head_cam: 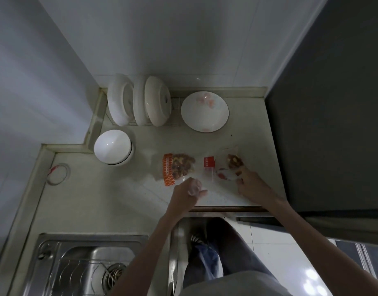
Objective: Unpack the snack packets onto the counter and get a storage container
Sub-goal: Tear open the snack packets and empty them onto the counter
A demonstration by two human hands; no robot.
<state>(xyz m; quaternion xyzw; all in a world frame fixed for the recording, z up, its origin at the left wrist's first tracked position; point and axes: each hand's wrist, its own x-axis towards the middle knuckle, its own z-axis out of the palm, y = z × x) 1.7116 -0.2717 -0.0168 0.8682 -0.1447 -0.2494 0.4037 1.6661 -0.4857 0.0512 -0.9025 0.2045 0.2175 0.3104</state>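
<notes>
An orange-edged snack packet (177,167) full of brown nuts lies on the pale counter (119,189). To its right lies a clear packet with a red label (209,162). A third clear packet of nuts (233,160) sits further right. My left hand (189,190) is closed on crumpled clear plastic (194,188) just below the orange packet. My right hand (248,181) rests its fingertips on a small packet with red print (224,175) beneath the nut packet.
Several white bowls (139,101) stand on edge in a rack at the back. A flowered plate (204,112) lies right of them and a white bowl (113,147) to the left. A steel sink (83,268) is at lower left, a dark appliance (329,124) at right.
</notes>
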